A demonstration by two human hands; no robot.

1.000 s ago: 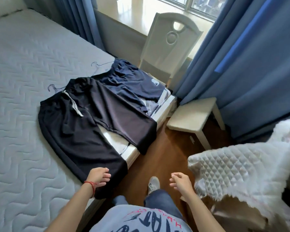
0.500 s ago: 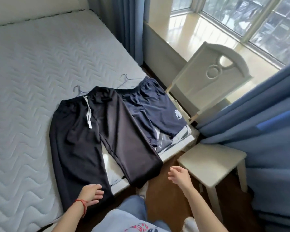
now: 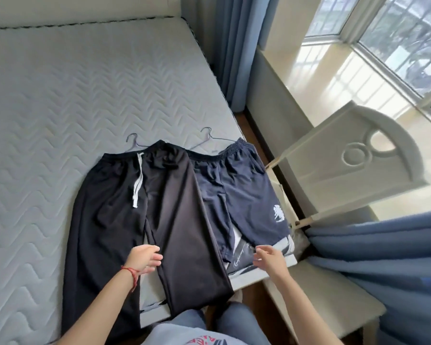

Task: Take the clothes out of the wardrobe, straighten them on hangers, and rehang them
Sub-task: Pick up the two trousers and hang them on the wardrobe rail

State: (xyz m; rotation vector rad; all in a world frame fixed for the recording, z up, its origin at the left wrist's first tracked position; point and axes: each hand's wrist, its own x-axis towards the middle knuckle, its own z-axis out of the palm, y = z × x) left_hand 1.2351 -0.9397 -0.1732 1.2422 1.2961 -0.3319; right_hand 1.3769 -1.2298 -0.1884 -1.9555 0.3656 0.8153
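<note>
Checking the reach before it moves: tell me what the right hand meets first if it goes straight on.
Probably the hem of the navy shorts, just beyond the right hand; its height above the bed is unclear.

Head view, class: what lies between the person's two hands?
In the head view, the black trousers' right leg lies between the left hand and right hand, beside the navy shorts' hem.

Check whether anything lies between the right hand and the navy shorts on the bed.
Nothing visible blocks it. The right hand hovers open just short of the navy shorts, over the bed's edge. The black trousers overlap only the shorts' far side, nearer the left hand.
</note>
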